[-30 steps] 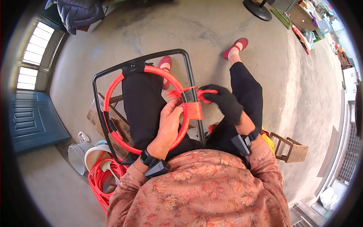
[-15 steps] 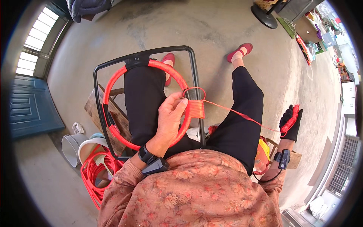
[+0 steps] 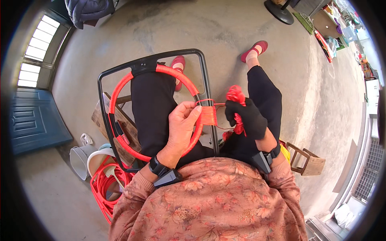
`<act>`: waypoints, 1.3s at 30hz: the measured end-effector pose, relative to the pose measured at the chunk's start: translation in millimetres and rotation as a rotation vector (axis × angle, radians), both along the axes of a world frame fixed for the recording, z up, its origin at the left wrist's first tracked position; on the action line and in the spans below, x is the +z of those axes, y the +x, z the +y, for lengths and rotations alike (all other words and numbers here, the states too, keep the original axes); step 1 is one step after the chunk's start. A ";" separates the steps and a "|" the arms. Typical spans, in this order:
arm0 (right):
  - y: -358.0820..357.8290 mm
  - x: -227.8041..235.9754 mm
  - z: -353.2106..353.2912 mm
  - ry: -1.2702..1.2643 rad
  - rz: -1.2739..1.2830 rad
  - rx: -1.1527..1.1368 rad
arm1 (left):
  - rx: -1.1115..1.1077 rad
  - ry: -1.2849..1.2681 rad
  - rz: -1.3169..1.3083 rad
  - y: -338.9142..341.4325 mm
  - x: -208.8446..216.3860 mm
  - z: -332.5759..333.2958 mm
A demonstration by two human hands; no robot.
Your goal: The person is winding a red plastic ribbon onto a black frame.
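Note:
Across my lap lies a black rectangular frame (image 3: 205, 70) with a round ring (image 3: 177, 73) inside it, wrapped mostly in red cord. At the right side, a flat band of red cord (image 3: 209, 116) binds the ring to the frame. My bare left hand (image 3: 181, 125) is closed on the ring beside this band, thumb and fingers pinched at the loop of cord. In its black glove, my right hand (image 3: 250, 120) grips a bundle of red cord (image 3: 236, 95) just right of the frame. A short strand runs from the bundle to the band.
On the left stand a wooden stool (image 3: 105, 124), a grey bucket (image 3: 79, 161) and a red basket (image 3: 105, 188) with coiled red cord. A small wooden stool (image 3: 311, 160) is at my right. A black round base (image 3: 279, 14) stands far ahead.
My right hand has come in from the far right to beside the frame, bringing the cord bundle; the long taut strand is now short. My left hand stays at the ring.

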State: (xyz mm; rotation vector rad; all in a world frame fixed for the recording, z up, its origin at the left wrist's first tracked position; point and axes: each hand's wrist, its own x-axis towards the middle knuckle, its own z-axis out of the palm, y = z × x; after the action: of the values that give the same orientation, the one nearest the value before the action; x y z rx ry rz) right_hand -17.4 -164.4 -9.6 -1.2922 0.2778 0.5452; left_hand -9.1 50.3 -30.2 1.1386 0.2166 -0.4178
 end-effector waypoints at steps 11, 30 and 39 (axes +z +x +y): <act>-31.0 26.5 -25.3 -0.369 -0.085 -0.252 | -0.043 -0.014 0.068 4.2 0.4 3.7; 15.5 -35.2 24.0 -0.518 -0.430 0.059 | 0.205 0.500 -0.493 -2.5 7.6 0.0; 33.8 3.4 59.1 -0.809 -1.292 0.097 | 0.238 0.601 -1.066 -4.0 18.7 0.3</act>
State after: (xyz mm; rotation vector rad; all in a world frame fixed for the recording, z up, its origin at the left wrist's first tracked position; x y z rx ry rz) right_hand 16.4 -105.3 -6.2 -2.1744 -0.7222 -0.4559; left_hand -13.1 50.7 -11.5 1.7494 -0.4905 0.5290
